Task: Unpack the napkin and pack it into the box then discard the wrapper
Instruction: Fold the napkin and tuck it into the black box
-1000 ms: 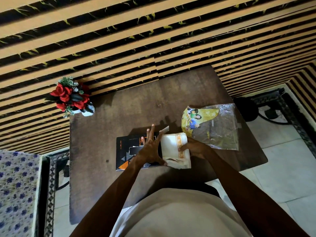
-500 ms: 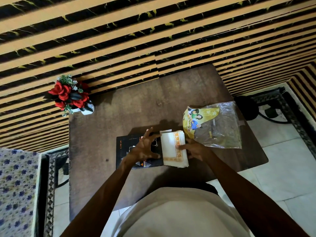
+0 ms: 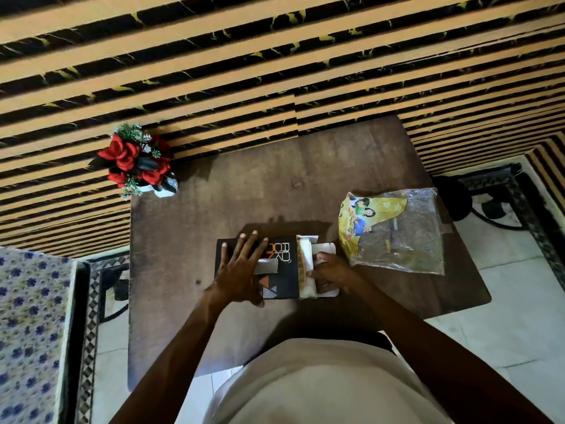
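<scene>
Napkin (image 3: 306,267): since a second ago mostly slid into black box (image 3: 282,270) on bench (image 3: 214,209); insertion apparently near complete. Left hand (image 3: 241,270) flat on box; right hand (image 3: 328,272) pushing napkin. Wrapper (image 3: 397,231) undiscarded.

A dark brown wooden table (image 3: 244,203) stands against a wall (image 3: 275,56) of tan and black horizontal stripes. At its far left corner sits a small white vase (image 3: 166,188) of red roses (image 3: 131,162) with green sprigs. The floor (image 3: 504,316) is pale tile with a dark patterned border. At the left edge lies a blue-flowered cloth (image 3: 27,332).
</scene>
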